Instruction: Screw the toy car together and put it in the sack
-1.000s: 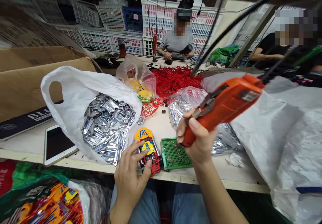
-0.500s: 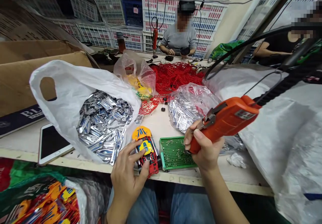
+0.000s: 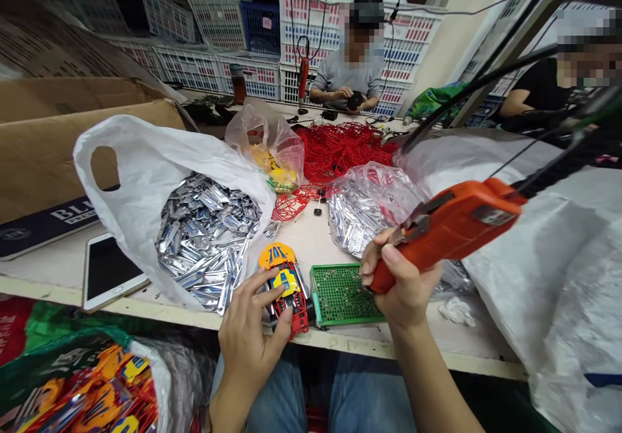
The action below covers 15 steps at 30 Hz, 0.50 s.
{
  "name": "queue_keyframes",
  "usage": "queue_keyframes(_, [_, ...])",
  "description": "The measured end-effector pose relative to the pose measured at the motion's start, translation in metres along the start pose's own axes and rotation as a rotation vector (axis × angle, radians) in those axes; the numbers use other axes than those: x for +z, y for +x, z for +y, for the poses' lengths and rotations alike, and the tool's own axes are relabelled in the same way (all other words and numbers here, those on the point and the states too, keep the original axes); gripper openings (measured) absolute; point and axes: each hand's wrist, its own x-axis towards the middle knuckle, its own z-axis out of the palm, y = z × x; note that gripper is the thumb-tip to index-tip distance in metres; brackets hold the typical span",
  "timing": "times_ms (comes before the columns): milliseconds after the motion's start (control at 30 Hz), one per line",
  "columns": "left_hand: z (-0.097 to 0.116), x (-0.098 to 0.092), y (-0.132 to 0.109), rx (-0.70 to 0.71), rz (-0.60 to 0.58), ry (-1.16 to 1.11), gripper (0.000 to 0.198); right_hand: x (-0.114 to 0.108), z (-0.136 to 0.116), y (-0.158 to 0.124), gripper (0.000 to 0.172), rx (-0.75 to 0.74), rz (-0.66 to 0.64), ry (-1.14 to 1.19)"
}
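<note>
In the head view, my left hand [image 3: 253, 326] rests at the near table edge with its fingers and thumb around a toy car [image 3: 287, 282], orange, yellow and red. The car lies flat, its orange end pointing away from me. My right hand [image 3: 408, 290] is wrapped around an orange electric screwdriver [image 3: 454, 229], tilted with its lower end toward the left. That end hovers near the right side of a green tray [image 3: 347, 321] holding small screws. The screwdriver's bit is hard to make out.
Silver strips fill a white plastic bag [image 3: 140, 151] on the left and a clear bag [image 3: 389, 187] beyond the tray. A phone [image 3: 114, 268], cardboard box [image 3: 82, 118] and red plastic frames [image 3: 340, 148] lie around. A person [image 3: 357, 70] sits opposite.
The whole view has shifted slightly. My right hand and the screwdriver have moved a little to the right. My left hand stays on the toy car.
</note>
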Motion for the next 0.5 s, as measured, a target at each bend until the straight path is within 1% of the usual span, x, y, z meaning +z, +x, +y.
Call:
queue_keyframes(100, [0.000,0.000,0.001,-0.024,-0.002,-0.018,0.019,0.021,-0.016,0.008,0.006,-0.047,0.019,0.061])
queue_keyframes(200, [0.000,0.001,0.001,-0.040,-0.011,-0.026,0.025,0.051,-0.023,0.010,0.006,-0.037,0.024,0.194])
queue_keyframes(267, [0.000,0.001,0.001,-0.041,-0.019,-0.016,0.025,0.070,-0.021,0.007,0.006,0.000,-0.006,0.281])
queue_keyframes(333, [0.001,0.001,0.001,-0.042,-0.024,-0.013,0.022,0.084,-0.014,0.002,0.006,0.041,-0.065,0.342])
queue_keyframes(400, [0.002,-0.001,0.001,-0.040,-0.016,-0.012,0.021,0.092,-0.007,-0.004,0.007,0.075,-0.115,0.365])
queue_keyframes(500, [0.004,-0.002,0.002,-0.037,-0.013,0.000,0.020,0.096,0.000,-0.009,0.009,0.100,-0.149,0.340])
